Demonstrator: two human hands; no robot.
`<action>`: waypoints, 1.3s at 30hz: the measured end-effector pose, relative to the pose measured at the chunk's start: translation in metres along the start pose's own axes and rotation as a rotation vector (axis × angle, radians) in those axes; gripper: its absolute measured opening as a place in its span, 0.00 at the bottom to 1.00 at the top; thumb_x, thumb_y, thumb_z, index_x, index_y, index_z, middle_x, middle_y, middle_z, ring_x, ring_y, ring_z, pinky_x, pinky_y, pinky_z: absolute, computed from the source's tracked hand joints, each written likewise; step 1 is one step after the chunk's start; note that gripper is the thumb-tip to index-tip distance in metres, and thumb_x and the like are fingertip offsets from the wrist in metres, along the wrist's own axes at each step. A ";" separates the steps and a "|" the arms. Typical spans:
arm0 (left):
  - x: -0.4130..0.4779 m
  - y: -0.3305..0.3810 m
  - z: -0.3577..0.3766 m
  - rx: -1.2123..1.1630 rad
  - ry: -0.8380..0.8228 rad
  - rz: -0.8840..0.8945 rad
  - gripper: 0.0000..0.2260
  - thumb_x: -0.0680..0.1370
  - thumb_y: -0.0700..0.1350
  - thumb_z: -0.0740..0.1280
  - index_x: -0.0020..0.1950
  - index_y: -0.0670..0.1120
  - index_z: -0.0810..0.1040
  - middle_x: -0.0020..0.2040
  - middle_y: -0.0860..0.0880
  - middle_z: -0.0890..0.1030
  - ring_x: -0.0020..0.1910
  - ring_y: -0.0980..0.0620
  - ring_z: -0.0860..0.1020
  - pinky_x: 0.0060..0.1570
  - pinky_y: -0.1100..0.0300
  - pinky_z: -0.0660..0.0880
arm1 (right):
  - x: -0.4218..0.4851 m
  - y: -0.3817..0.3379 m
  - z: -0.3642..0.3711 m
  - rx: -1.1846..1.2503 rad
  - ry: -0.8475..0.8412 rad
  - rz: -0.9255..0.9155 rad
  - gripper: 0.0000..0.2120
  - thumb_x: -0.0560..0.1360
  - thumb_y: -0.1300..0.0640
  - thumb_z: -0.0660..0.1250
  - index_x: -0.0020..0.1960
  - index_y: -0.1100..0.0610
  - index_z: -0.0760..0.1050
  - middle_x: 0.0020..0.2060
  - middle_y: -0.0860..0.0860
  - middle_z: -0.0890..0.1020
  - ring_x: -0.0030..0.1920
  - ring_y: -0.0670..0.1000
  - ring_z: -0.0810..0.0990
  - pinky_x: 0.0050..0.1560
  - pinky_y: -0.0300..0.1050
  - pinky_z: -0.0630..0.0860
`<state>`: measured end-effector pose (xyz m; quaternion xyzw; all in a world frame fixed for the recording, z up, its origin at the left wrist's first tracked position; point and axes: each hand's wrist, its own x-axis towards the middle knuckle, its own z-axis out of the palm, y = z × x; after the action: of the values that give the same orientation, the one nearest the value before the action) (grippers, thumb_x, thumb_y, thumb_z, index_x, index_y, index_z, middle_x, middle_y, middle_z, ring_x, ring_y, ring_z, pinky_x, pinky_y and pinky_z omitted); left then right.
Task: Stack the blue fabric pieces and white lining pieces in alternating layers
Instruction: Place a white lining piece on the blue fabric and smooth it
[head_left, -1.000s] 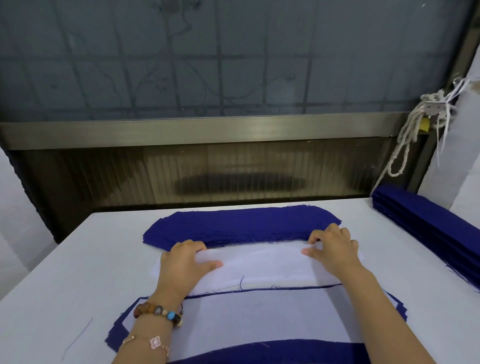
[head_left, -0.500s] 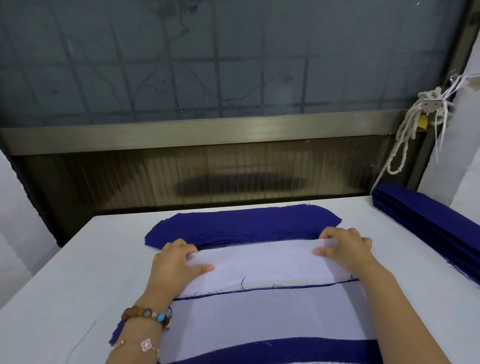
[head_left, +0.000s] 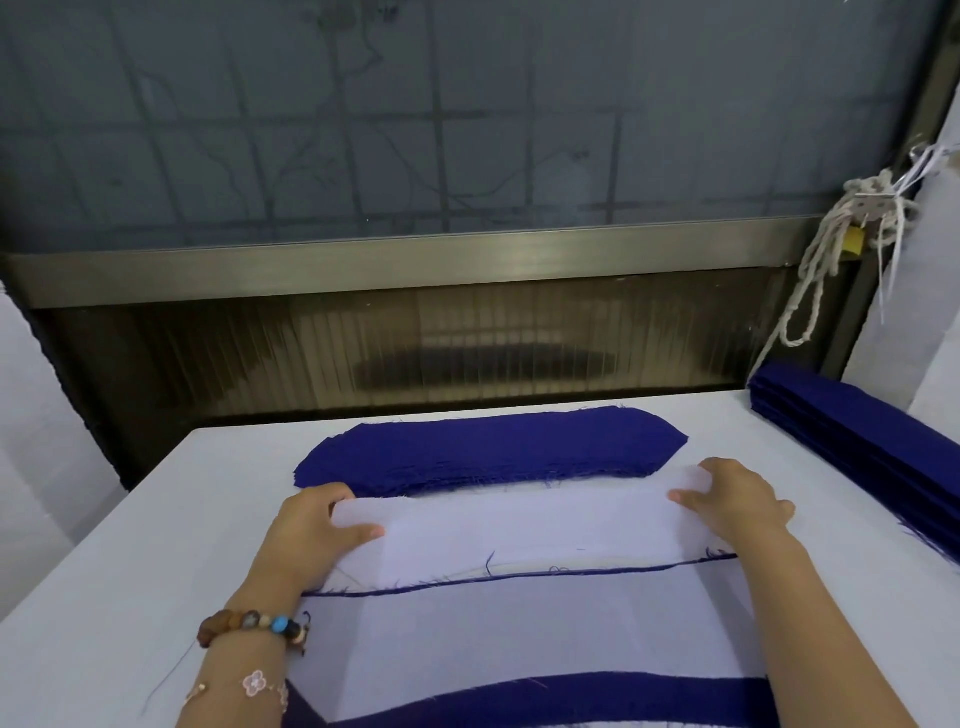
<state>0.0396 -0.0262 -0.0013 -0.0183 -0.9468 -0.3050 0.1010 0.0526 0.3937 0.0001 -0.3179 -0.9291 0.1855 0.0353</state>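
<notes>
step in hand: placing one white rectangular lining piece (head_left: 519, 525), held just before the rounded dark blue fabric pile (head_left: 493, 447). left hand (head_left: 317, 525) and right hand (head_left: 737, 499) each pinch one end, thumbs on top. next, probably: lay it square on the near layered stack (head_left: 519, 634).

A garment workshop: a broad white worktable (head_left: 130, 545) carries a thick stack of identical fray-edged dark blue fabric pieces (head_left: 493, 441) and another blue fabric pile (head_left: 857, 431).
</notes>
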 end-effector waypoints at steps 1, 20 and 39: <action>0.000 -0.001 0.000 0.014 0.004 -0.019 0.16 0.69 0.49 0.78 0.36 0.44 0.73 0.32 0.50 0.72 0.32 0.53 0.68 0.31 0.63 0.64 | 0.000 0.001 0.000 0.032 0.008 0.007 0.26 0.74 0.42 0.68 0.68 0.51 0.69 0.60 0.53 0.76 0.60 0.57 0.73 0.59 0.51 0.66; 0.004 -0.025 0.003 -0.760 0.125 -0.284 0.03 0.76 0.36 0.71 0.43 0.40 0.84 0.40 0.42 0.85 0.40 0.45 0.83 0.41 0.60 0.82 | 0.006 0.000 0.002 0.545 0.277 -0.012 0.10 0.77 0.56 0.67 0.54 0.62 0.76 0.42 0.54 0.75 0.44 0.56 0.72 0.46 0.47 0.68; -0.025 0.000 -0.026 -0.846 0.227 -0.342 0.06 0.74 0.39 0.73 0.50 0.41 0.83 0.45 0.45 0.82 0.44 0.48 0.79 0.41 0.60 0.76 | -0.016 0.021 -0.012 0.861 0.214 0.011 0.04 0.75 0.56 0.70 0.48 0.54 0.76 0.35 0.49 0.78 0.32 0.50 0.77 0.36 0.40 0.70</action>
<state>0.0683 -0.0401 0.0141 0.1316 -0.7117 -0.6766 0.1357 0.0792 0.4032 0.0040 -0.2965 -0.7566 0.5218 0.2596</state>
